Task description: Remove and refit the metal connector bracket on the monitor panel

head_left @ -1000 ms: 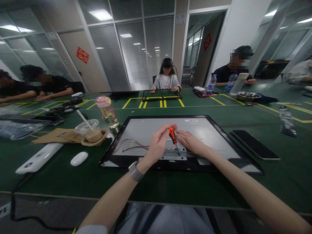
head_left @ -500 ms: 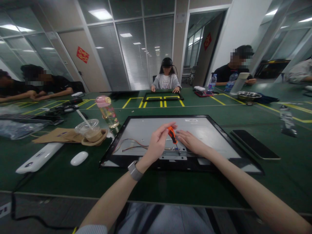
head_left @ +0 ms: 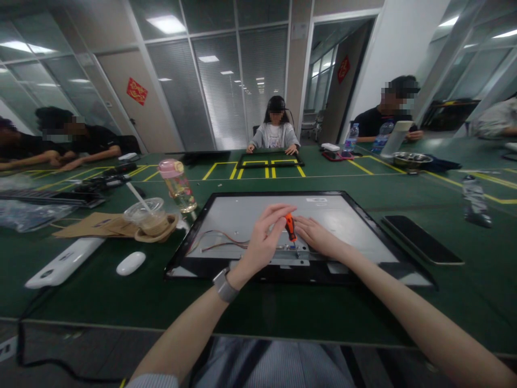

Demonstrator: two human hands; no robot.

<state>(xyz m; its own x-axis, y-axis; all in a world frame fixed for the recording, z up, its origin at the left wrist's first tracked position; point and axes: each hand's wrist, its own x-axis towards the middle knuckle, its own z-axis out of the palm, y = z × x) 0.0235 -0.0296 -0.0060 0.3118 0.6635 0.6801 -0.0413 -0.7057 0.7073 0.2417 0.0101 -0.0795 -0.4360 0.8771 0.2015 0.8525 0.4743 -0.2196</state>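
Observation:
An orange and black screwdriver (head_left: pixel 290 228) stands nearly upright, its tip down at a metal bracket (head_left: pixel 287 260) along the near edge of a display panel (head_left: pixel 246 210). My left hand (head_left: pixel 267 231) pinches the handle from the left, its fingers reaching over the top. Flat on the panel's grey back lies my right hand (head_left: pixel 321 235), fingers stretched out close to the screwdriver; whether they touch the handle I cannot tell. Thin coloured wires (head_left: pixel 220 237) run across the panel left of the bracket. The screwdriver's tip is too small to make out clearly.
Left of the panel are a plastic cup (head_left: pixel 151 215), a pink-lidded bottle (head_left: pixel 177 186), a white mouse (head_left: pixel 131 263) and a long white device (head_left: pixel 64 262). A black phone (head_left: pixel 422 238) lies to the right. Across the table, a person (head_left: pixel 277 132) handles a black frame (head_left: pixel 270 160).
My left hand and the screwdriver's handle have shifted slightly right, so the screwdriver stands more upright. My right hand stays in place on the panel.

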